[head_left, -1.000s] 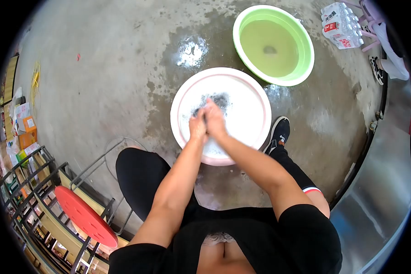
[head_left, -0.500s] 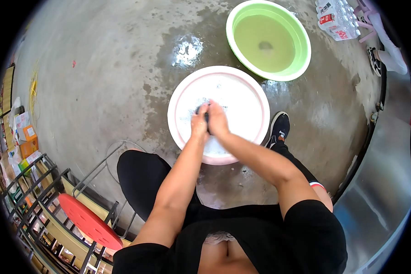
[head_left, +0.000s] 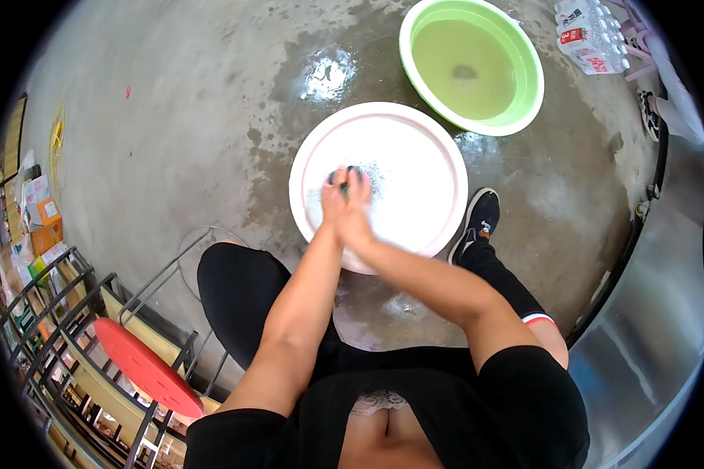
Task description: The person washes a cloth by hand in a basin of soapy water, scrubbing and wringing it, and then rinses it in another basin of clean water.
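A white basin (head_left: 455,184) with a pink ring stands on the wet floor, with white suds inside. Over its left part my left hand (head_left: 334,199) and my right hand (head_left: 357,215) are pressed together, fingers closed on a small dark cloth (head_left: 353,171). Bits of the cloth show at the fingertips and between the hands; the rest is hidden, and the right hand is slightly blurred. Behind the basin to the right, a green basin (head_left: 536,78) holds murky yellowish water with a dark spot in it.
Packed water bottles (head_left: 588,39) stand at the back right, near another person's leg and shoe (head_left: 649,115). A red round stool (head_left: 147,367) and a black metal rack (head_left: 62,328) are at the lower left. A shiny metal panel (head_left: 641,328) runs along the right.
The pressed hands have shifted slightly left in the basin, and more of the dark cloth shows at the fingertips. The view has shifted a little.
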`<state>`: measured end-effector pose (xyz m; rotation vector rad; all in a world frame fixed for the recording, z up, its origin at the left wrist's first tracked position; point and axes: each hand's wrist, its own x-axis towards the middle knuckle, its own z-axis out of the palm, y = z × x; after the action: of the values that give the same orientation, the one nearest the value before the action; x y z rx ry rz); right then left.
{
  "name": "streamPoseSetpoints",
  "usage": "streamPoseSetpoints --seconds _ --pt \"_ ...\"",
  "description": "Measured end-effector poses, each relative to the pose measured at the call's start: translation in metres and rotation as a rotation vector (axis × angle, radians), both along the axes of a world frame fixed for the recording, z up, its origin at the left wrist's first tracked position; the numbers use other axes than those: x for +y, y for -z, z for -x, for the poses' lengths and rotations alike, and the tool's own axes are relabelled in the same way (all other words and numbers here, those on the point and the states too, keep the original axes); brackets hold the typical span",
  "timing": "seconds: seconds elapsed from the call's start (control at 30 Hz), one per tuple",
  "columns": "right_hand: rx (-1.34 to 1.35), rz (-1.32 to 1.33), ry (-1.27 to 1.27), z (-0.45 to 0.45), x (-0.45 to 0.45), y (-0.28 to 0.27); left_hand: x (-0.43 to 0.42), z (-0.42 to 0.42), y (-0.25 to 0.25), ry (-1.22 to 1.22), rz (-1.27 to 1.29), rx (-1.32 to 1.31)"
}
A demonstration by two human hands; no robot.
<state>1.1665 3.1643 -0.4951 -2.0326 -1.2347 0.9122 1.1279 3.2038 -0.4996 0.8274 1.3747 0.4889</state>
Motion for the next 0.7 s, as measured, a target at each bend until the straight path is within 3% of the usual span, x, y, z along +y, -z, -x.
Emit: streamPoseSetpoints --seconds 0.03,0.07,0.1,0.17,0.2,0.23,0.27,0.33,0.37,0.4,0.5,0.53,0.63,0.67,0.7 --pt "0.031 -0.084 0.100 -0.017 0.020 -0.017 0.007 -0.012 -0.039 -0.227 0.157 -0.122" --pt "0.565 0.105 0.134 -0.053 0.041 -0.019 0.016 -0.025 -0.079 -0.485 0.290 -0.231" --pt "1.098 0.304 0.166 -0.078 0.050 -0.018 0.013 -0.028 -0.072 -0.484 0.301 -0.253" --pt "0.879 0.267 0.142 -0.068 0.042 -0.025 0.012 -0.026 -0.061 -0.541 0.300 -0.300" --pt "0.341 0.139 -0.072 -0.051 0.030 -0.033 0.013 -0.012 -0.042 -0.536 0.352 -0.285" --pt "0.227 0.008 -0.139 -0.029 0.012 -0.044 0.014 0.001 -0.025 -0.536 0.405 -0.272" --pt "0.098 -0.123 -0.192 -0.006 -0.006 -0.056 0.011 0.000 -0.035 -0.742 0.429 -0.446" --pt "0.146 -0.188 -0.104 0.000 -0.004 -0.076 0.013 0.007 -0.016 -0.593 0.396 -0.321" --pt "0.151 -0.191 -0.102 -0.009 0.005 -0.067 0.015 0.004 -0.021 -0.549 0.426 -0.293" --pt "0.200 -0.084 -0.096 -0.026 0.016 -0.055 0.015 0.003 -0.028 -0.414 0.302 -0.196" --pt "0.475 0.123 0.029 -0.070 0.050 -0.045 0.016 -0.022 -0.065 -0.542 0.279 -0.293" --pt "0.480 0.032 -0.065 -0.077 0.054 -0.023 0.016 -0.019 -0.054 -0.612 0.395 -0.411" --pt "0.463 0.051 -0.093 -0.096 0.060 -0.004 0.009 -0.017 -0.047 -0.658 0.423 -0.572" --pt "0.311 0.085 -0.054 -0.100 0.056 -0.003 0.011 -0.019 -0.058 -0.680 0.501 -0.406" --pt "0.159 0.096 0.080 -0.093 0.049 -0.002 0.008 -0.016 -0.052 -0.679 0.498 -0.409"
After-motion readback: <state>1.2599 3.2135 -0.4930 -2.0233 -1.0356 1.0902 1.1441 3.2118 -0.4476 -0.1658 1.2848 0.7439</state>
